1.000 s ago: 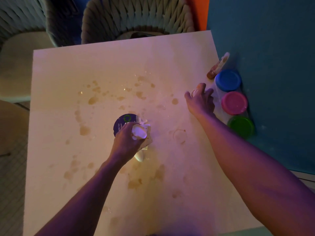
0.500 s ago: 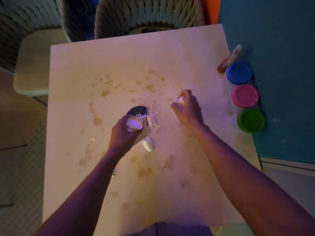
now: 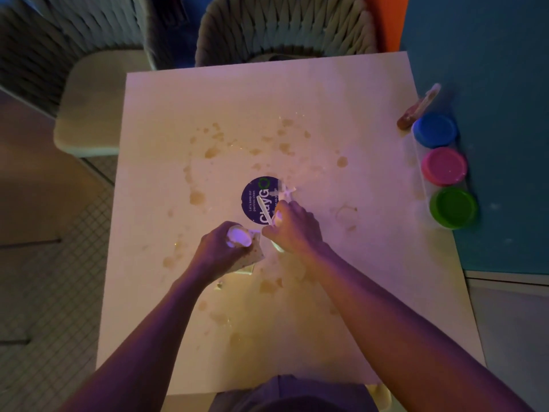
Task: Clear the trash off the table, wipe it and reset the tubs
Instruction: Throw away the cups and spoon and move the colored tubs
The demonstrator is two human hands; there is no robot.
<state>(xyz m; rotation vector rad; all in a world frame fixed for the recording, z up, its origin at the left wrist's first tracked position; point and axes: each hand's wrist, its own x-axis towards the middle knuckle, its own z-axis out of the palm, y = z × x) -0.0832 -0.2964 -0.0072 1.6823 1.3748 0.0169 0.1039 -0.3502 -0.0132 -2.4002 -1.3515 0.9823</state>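
on the stained white square table [image 3: 341,99], the left hand [image 3: 221,248] has its fingers curled round a bunch of crumpled white wrappers and stained paper [image 3: 240,237]. just beside it, the right hand [image 3: 295,228] pinches a thin white plastic stick [image 3: 264,210] over the round dark blue sticker [image 3: 255,193]. 3 lidded tubs, blue [image 3: 435,129], pink [image 3: 444,165] and green [image 3: 453,206], line the right edge.

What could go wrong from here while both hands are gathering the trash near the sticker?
The left hand grips a crumpled wad and stained napkin; pieces might drop onto the brown spills. The right hand pinches a thin white stick that could slip. Sleeveless forearms may smear the wet stains.
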